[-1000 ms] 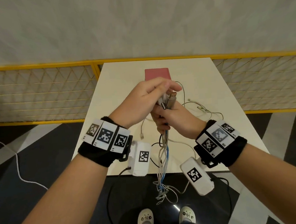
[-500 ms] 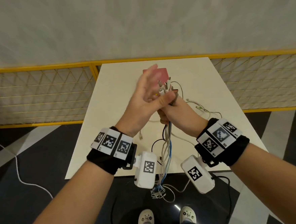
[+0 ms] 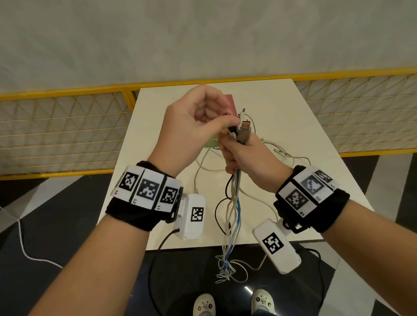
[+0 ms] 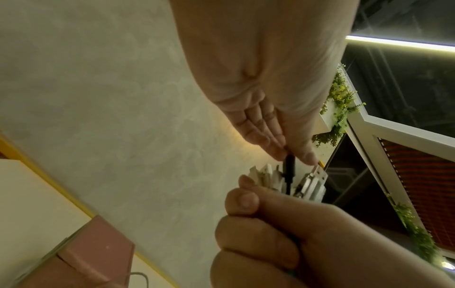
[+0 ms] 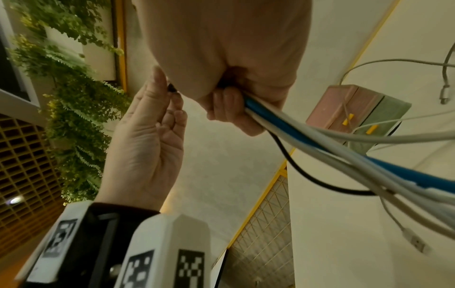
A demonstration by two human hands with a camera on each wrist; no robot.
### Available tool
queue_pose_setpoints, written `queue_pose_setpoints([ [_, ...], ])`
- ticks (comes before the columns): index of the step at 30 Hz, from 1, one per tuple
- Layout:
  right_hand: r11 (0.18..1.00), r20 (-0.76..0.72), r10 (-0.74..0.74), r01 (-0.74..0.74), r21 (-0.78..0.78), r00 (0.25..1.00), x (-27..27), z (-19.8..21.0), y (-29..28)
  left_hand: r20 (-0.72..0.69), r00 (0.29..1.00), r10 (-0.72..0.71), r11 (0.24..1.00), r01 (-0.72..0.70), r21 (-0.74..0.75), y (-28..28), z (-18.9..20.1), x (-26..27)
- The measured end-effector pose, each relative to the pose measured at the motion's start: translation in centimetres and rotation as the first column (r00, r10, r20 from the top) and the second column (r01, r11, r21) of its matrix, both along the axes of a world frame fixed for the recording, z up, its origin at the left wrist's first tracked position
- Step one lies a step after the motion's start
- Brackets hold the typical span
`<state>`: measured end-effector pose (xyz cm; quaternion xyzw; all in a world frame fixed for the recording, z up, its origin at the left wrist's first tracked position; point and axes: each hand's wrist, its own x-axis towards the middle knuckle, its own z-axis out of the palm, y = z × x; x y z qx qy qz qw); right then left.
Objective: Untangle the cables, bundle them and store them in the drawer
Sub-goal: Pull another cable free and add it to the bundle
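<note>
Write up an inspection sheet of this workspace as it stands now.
Surface: white table, loose pale cables lying on it.
Job's things: cable bundle held upright, plugs on top, tails hanging past the table edge; pink and green drawer box.
Clutter: nothing seen.
Grips: right hand fisted round the bundle; left hand pinches a black plug.
Cables: blue, white, black strands.
Surroundings: yellow mesh fence, grey wall, plants.

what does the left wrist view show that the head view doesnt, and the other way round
Only the left wrist view shows the left hand pinching the black plug between thumb and fingers.

Only the head view shows the bundle of white, blue and black cables hanging past the white table edge.

Both show the right hand gripping the cable ends, and the pink box.
</note>
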<state>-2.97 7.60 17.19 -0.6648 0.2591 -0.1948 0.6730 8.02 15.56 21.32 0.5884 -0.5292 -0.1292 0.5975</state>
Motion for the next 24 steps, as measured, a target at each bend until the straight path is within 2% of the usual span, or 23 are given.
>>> queue_pose_setpoints([
  [2,1.000,0.002,0.013,-0.013,-0.010,1.000,-0.1,0.0,-0.2,0.029,0.999,-0.031,0.999,0.030,0.042,-0.2,0.4,0.2],
  [6,1.000,0.000,0.023,-0.023,-0.017,1.000,-0.3,-0.1,-0.7,0.174,0.979,-0.109,0.984,0.082,0.158,-0.3,0.7,0.2],
  [9,1.000,-0.009,0.017,-0.017,-0.003,1.000,-0.4,-0.4,-0.8,0.206,0.976,-0.076,0.992,0.053,0.114,-0.3,0.3,0.1],
  [11,0.999,-0.007,0.011,-0.011,-0.035,1.000,-0.4,-0.5,-1.0,0.129,0.991,-0.047,0.990,0.029,0.136,-0.7,-0.4,0.4],
  [12,0.997,0.007,0.025,-0.024,-0.073,1.000,-0.4,-0.5,-1.2,0.056,0.997,-0.058,0.973,0.043,0.225,-0.9,-0.7,0.3],
  [14,0.981,0.048,0.108,-0.098,-0.169,0.993,-0.5,-0.3,-1.3,-0.157,0.979,-0.127,0.895,0.182,0.408,-1.4,-1.7,0.0],
  [15,0.967,0.067,0.166,-0.149,-0.208,0.984,-0.5,-0.2,-1.4,-0.245,0.954,-0.172,0.852,0.268,0.449,-1.6,-2.3,-0.1],
  [17,0.946,0.088,0.254,-0.229,-0.228,0.963,-0.5,-0.1,-1.6,-0.263,0.943,-0.205,0.832,0.310,0.461,-1.8,-2.6,-0.4],
  [20,0.947,0.056,0.282,-0.269,-0.174,0.958,-0.6,-0.4,-1.8,-0.144,0.968,-0.205,0.870,0.248,0.426,-1.9,-3.2,-0.6],
  [22,0.949,0.048,0.294,-0.285,-0.137,0.955,-0.5,-0.8,-1.8,-0.025,0.991,-0.130,0.901,0.128,0.414,-2.2,-4.1,-0.7],
  [24,0.955,0.076,0.283,-0.273,-0.117,0.956,-0.1,-1.4,-1.7,-0.014,1.000,-0.028,0.930,0.031,0.367,-2.6,-5.0,-0.8],
])
